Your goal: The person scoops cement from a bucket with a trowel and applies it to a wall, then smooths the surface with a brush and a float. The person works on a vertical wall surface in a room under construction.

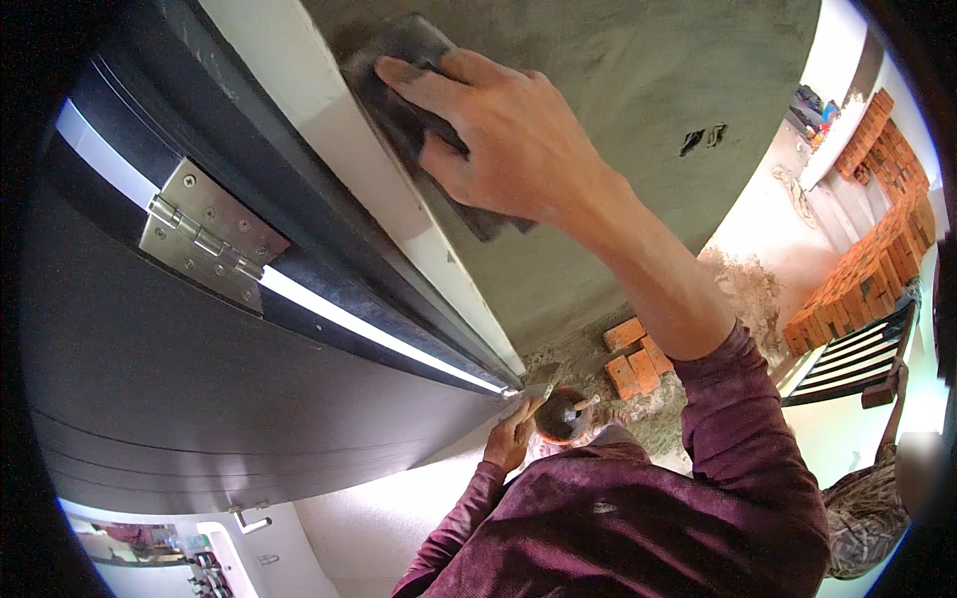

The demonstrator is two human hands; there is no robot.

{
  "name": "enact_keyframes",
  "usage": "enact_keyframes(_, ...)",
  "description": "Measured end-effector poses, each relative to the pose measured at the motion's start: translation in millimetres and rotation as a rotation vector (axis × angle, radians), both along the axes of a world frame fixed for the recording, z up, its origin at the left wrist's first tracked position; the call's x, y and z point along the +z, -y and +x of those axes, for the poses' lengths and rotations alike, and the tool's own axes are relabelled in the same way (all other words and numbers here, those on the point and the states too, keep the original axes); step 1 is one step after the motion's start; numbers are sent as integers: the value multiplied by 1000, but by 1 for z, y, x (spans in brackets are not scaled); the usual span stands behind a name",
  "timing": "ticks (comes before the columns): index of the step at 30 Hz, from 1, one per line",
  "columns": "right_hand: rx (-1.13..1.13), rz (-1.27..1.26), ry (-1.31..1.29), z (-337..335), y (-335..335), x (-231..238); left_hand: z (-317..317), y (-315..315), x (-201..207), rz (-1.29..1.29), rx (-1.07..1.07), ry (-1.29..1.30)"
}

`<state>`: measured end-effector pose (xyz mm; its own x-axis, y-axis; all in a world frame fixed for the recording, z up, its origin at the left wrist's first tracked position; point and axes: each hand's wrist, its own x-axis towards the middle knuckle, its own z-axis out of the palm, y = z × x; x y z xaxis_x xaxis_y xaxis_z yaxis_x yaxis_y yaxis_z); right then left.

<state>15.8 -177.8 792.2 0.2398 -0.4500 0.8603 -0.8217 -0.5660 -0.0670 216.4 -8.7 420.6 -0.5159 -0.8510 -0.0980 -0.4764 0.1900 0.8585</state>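
Observation:
My right hand point(498, 140) is wrapped round a dark plastering float point(407, 50) and presses it flat against the grey plastered wall point(618, 159). The float's edge meets the pale strip point(399, 214) beside the door frame, and its grip is hidden under my fingers. Lower down, my left hand point(510, 440) is closed round the handle of a small trowel point(543, 381), whose blade points up near the foot of the frame. Just right of that hand stands a round bucket point(561, 417) with dark contents, and a light handle point(588, 403) sticks out of it.
A dark door point(219, 389) with a metal hinge point(209, 237) fills the left side. Loose orange bricks point(636, 359) lie at the wall's base. Brick stacks point(862, 264) and a dark slatted rack point(847, 357) stand at right. Another person point(865, 518) is at the lower right.

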Motion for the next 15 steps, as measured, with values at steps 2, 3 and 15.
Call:
enact_keyframes(2, 6, 130, -22, 1, -7, -17, 6, -5, -4, 36, 33, -27)
enact_keyframes(3, 16, 139, -5, 7, -2, -30, 11, -10, -6, 61, 53, -35)
enact_keyframes(15, -10, 386, -41, -17, -27, -194, 15, -15, -27, 26, 98, 57)
